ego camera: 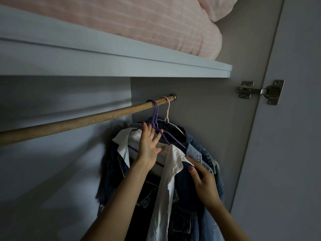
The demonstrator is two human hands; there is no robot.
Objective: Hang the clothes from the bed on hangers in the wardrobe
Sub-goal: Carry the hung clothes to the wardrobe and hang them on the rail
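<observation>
White shirt hangs on purple hanger from rod; left hand spread against it; right hand pinches its collar

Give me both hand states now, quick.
Left hand: open, fingers spread against the purple hanger.
Right hand: pinching the white shirt collar.

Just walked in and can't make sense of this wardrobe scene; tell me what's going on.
A person is arranging clothes on the wooden rail. The left hand, fingers spread, touches the purple hangers and the white shirt that hangs there. The right hand pinches the shirt's collar beside the denim jackets. A white hanger hooks the rail nearer the wall. Pink bedding lies on the shelf above.
</observation>
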